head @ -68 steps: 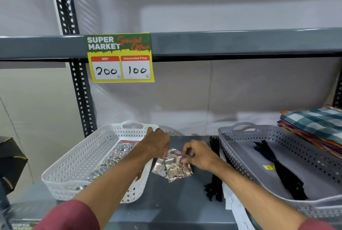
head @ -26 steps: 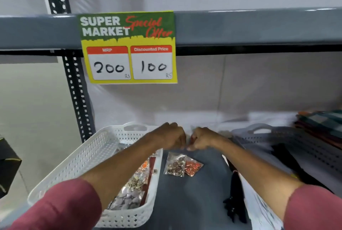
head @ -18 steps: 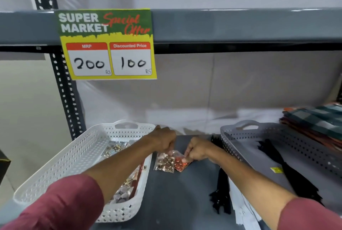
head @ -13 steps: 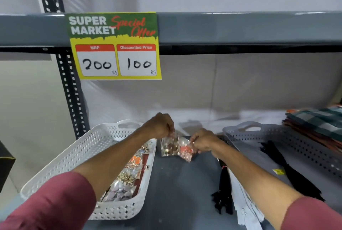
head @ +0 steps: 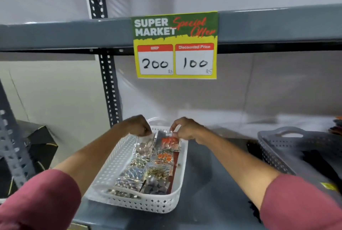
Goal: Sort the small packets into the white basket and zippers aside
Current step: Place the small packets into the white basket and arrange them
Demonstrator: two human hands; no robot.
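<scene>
Clear crinkly plastic was what I had between my fingers: two small packets held over the far end of the white basket (head: 118, 163), which sat at the left end of the shelf (head: 209, 172). My left hand (head: 137, 126) pinched the top edge of the packet of silvery pieces (head: 145, 145), and my right hand (head: 187, 129) pinched the top edge of the packet of orange pieces (head: 169, 141). Both hung from those edges with their lower ends touching or nearly touching the packets already lying in the basket; I could not tell which.

I judged them light, with the weight all in the loose little pieces sunk to the bottom of each bag. The film looked thin, soft and glossy, so likely slippery under a fingertip and apt to fold if taken by the middle. The sealed top strip seemed the best hold, flat and free of contents, and a corner would have served too. Squeezing the belly would only have shifted the pieces about. Nothing looked breakable, though a hard pull at the seal might have torn it.

Other packets (head: 148, 174) lay in rows along the basket floor toward the near edge. A grey basket (head: 272, 142) stood at the right end of the shelf, with dark zippers (head: 256, 211) blurred beside it near the front edge. A yellow price sign (head: 175, 44) hung from the shelf above.
</scene>
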